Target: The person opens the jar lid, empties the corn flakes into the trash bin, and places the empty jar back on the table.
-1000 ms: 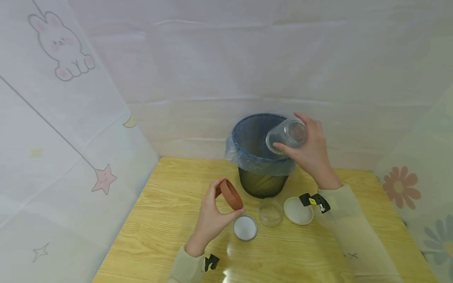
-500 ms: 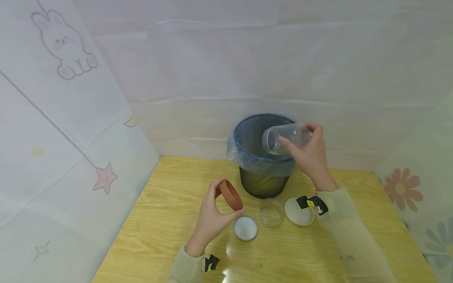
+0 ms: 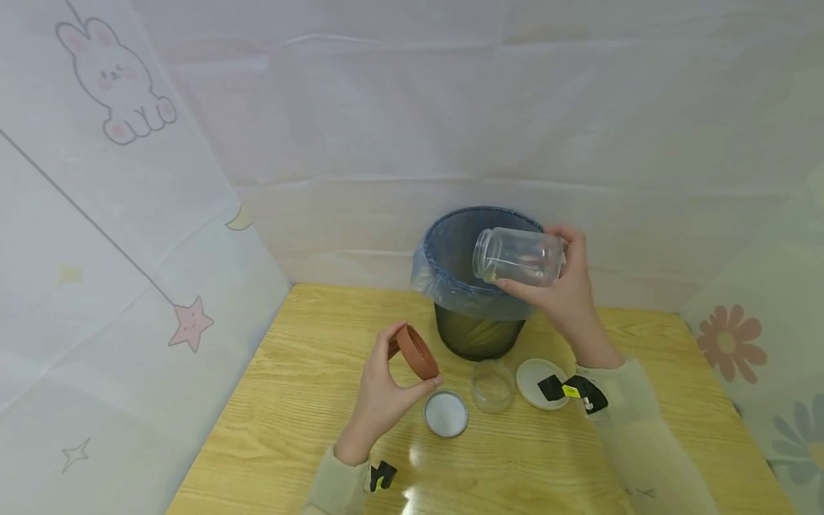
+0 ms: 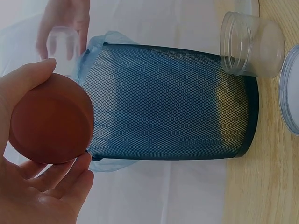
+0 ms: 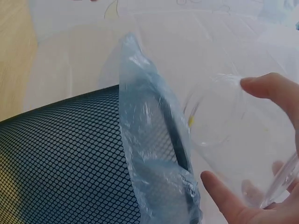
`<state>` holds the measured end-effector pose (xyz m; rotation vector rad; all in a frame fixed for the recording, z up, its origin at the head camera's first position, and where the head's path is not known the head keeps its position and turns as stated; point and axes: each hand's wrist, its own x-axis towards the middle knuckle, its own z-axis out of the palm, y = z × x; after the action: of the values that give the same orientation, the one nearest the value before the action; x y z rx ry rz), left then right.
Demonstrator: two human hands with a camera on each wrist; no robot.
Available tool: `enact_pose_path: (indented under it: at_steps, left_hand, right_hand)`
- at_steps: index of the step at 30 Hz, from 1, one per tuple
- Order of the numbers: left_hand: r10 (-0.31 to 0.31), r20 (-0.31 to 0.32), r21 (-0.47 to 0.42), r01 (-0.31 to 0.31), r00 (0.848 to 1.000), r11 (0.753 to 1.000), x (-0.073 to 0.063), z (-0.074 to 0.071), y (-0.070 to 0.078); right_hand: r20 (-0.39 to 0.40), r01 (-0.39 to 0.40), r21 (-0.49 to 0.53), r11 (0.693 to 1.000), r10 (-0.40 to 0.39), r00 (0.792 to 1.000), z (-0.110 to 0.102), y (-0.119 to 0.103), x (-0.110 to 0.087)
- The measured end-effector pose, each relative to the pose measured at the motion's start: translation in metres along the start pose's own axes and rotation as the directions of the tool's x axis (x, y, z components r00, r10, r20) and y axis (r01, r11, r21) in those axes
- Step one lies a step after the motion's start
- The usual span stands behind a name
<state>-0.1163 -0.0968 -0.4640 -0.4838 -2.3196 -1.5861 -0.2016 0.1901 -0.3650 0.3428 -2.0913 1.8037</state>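
Observation:
My left hand (image 3: 380, 393) pinches a reddish-brown round lid (image 3: 417, 352) by its edge, fingers at the top and thumb below. In the left wrist view this lid (image 4: 52, 119) shows a smooth round face. Over the mouth of a black mesh bin (image 4: 168, 102), my right hand (image 3: 569, 290) grips a clear plastic jar (image 3: 520, 256). The jar lies nearly on its side, its open mouth pointing left. A small yellow bit (image 5: 190, 121) shows at the jar's mouth. A blue plastic bag (image 5: 145, 116) lines the bin and folds over its rim.
On the wooden table (image 3: 309, 343), in front of the bin, stands a short clear plastic jar (image 3: 493, 386). Beside it lie a white lid with a grey rim (image 3: 446, 413) and a cream lid (image 3: 531, 386). A printed cloth wall (image 3: 360, 143) rises close behind the bin.
My right hand has turned the jar above the bin: its base pointed more toward the camera before, and its side shows now. My left hand with the lid has barely moved.

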Motion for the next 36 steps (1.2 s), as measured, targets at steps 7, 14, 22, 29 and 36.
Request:
enact_pose_path:
  at_steps: [7,14,22,29,36]
  left_hand:
    - [0.003,-0.012,-0.002,-0.003,1.000,1.000,-0.001,-0.001,0.000]
    - [-0.007,-0.045,0.025,0.008,0.999,1.000,-0.002,-0.005,-0.004]
    - [-0.005,-0.087,0.001,0.005,0.996,1.000,-0.003,-0.009,-0.008]
    - [-0.029,-0.097,0.030,0.032,0.995,0.999,-0.004,-0.015,-0.009]
    - [-0.010,-0.114,0.040,0.014,0.993,0.999,-0.005,-0.022,-0.016]
  right_hand:
    - [-0.007,0.020,-0.051,0.999,-0.020,1.000,0.000,-0.006,-0.016]
    - [0.022,-0.024,-0.020,0.999,0.025,0.999,0.006,-0.010,-0.031]
    - [0.091,0.001,0.100,0.995,-0.010,0.996,0.022,-0.007,-0.053]
    - [0.149,0.032,0.182,0.983,-0.060,0.987,0.033,-0.002,-0.068]
    - [0.161,-0.014,0.236,0.972,-0.025,0.987,0.038,0.004,-0.075]
